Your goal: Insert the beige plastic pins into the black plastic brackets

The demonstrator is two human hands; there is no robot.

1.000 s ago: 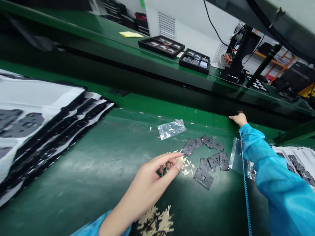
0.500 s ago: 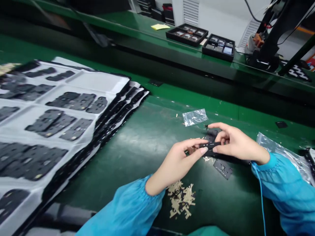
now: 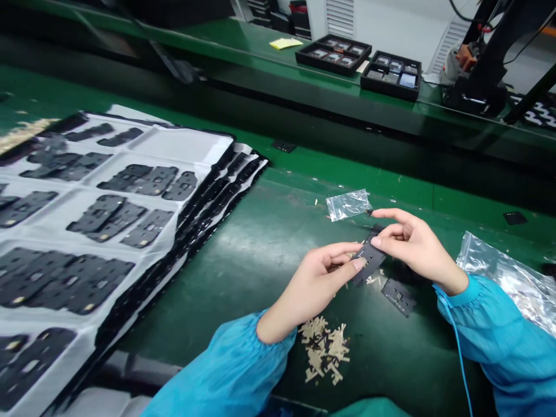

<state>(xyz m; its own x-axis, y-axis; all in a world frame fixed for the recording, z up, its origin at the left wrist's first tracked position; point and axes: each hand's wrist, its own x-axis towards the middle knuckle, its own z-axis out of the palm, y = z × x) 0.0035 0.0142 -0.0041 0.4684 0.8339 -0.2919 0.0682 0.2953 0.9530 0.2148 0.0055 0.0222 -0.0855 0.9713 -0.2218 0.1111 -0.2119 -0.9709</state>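
Observation:
Between my hands is a thin black plate (image 3: 368, 260) with small holes, tilted above the green table (image 3: 243, 255). My left hand (image 3: 319, 278) pinches its left edge between thumb and fingers. My right hand (image 3: 406, 243) grips the upper right corner with its thumb, while the index finger points out toward a tiny dark bit near a clear bag. A second black plate (image 3: 398, 297) with a cut-out lies flat to the lower right of my hands. Small beige strips are scattered underneath, partly hidden. A pile of beige strips (image 3: 325, 350) lies nearer to me.
On the left, stacked white-lined trays (image 3: 186, 136) hold many black plates. A small clear bag (image 3: 348, 204) lies beyond my hands, and a larger plastic bag (image 3: 512, 278) is at the right. Partitioned black boxes (image 3: 333, 55) stand on the back shelf.
The black plate has turned from nearly edge-on to showing its broad face. My right hand has shifted slightly up, to the plate's upper corner. The view has shifted slightly.

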